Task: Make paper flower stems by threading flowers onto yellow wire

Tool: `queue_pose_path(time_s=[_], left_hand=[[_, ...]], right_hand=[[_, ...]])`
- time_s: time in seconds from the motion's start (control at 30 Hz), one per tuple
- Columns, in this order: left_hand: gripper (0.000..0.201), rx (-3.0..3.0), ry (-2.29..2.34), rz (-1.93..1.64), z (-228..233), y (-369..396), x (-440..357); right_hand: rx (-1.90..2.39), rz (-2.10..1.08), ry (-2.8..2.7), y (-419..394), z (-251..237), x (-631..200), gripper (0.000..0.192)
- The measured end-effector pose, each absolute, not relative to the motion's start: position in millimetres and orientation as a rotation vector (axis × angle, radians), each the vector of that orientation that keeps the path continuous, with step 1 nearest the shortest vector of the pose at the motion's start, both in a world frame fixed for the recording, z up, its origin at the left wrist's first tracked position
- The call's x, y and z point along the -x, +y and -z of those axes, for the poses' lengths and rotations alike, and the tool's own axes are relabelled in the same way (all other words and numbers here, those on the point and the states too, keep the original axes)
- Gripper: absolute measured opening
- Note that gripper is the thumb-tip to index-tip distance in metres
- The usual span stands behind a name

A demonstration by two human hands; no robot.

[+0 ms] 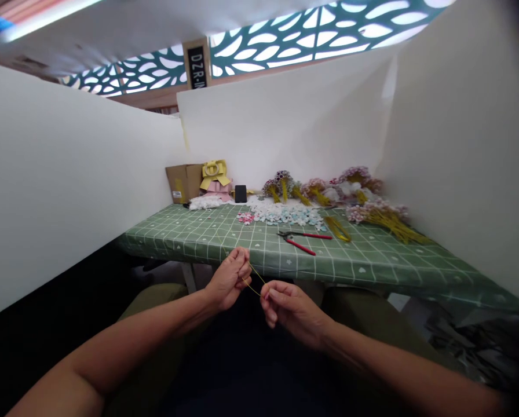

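- White partition boards are seen on three sides of a table covered with a green checked cloth.
- Below the table's front edge, above the lap, a thin yellow wire is held between the two hands.
- The left hand is closed around one end of the yellow wire, with its fingertips pinched together at the top.
- The right hand is curled, and the other end of the wire is gripped between its thumb and forefinger.
- The wire is stretched in a short slanting line from the left hand down to the right hand, clear of the cloth.
- Red-handled pliers are laid on the cloth beyond the hands, with the handles spread apart.
- A loose bundle of yellow stems is placed just beside the pliers.
- Small white, blue and pink flower pieces are scattered further back.
- Bunches of pink and white artificial flowers on yellow stems are laid along the back and right of the table.
- A brown cardboard box is set at the back left corner, with a yellow ribbon bow next to it and a small black object near by.
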State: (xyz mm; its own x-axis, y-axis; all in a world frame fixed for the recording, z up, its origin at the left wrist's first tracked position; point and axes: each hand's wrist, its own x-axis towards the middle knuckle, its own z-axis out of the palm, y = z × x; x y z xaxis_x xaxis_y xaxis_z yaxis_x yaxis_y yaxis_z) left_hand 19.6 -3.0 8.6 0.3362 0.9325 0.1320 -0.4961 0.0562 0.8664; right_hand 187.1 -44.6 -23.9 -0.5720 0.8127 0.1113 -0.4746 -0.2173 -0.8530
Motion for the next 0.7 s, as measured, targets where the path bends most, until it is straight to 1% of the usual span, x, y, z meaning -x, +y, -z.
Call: queue_pose_path(time_s=[0.13, 0.3, 0.37, 0.4, 0.43, 0.47, 0.53, 0.7], left_hand=[[0.024, -0.975, 0.587, -1.155, -9.8, 3.5, -25.8], [0.022, -1.002, 0.582, -1.076, -18.6, 23.1, -36.2], [0.028, -1.105, 0.595, -1.005, -23.8, 40.0, -37.3], [0.036, -1.191, 0.63, -0.968, -26.2, 51.1, -37.0], [0.043, -1.308, 0.7, -0.929, -28.3, 64.1, -36.2], [0.045, -1.463, 0.799, -0.923, -30.1, 78.6, -35.3], [0.042, -1.885, 1.234, -0.912, -33.1, 111.4, -34.3], [0.03, -2.091, 1.683, -0.848, -39.2, 192.8, -45.4]], right_hand=[[0.424, -1.9, -1.155, -42.0, 21.3, -190.1, 0.021], [0.455, -1.792, -1.113, -36.1, 9.7, -198.9, 0.022], [0.484, -1.722, -1.069, -29.5, 3.1, -206.7, 0.021], [0.501, -1.684, -1.042, -25.1, -0.3, -211.8, 0.021], [0.518, -1.649, -1.014, -20.2, -3.5, -217.7, 0.02], [0.535, -1.614, -0.987, -15.0, -6.7, -224.1, 0.019], [0.563, -1.546, -0.939, -4.1, -12.1, -237.5, 0.016], [0.59, -1.396, -0.881, 16.3, -20.0, -264.2, 0.015]])
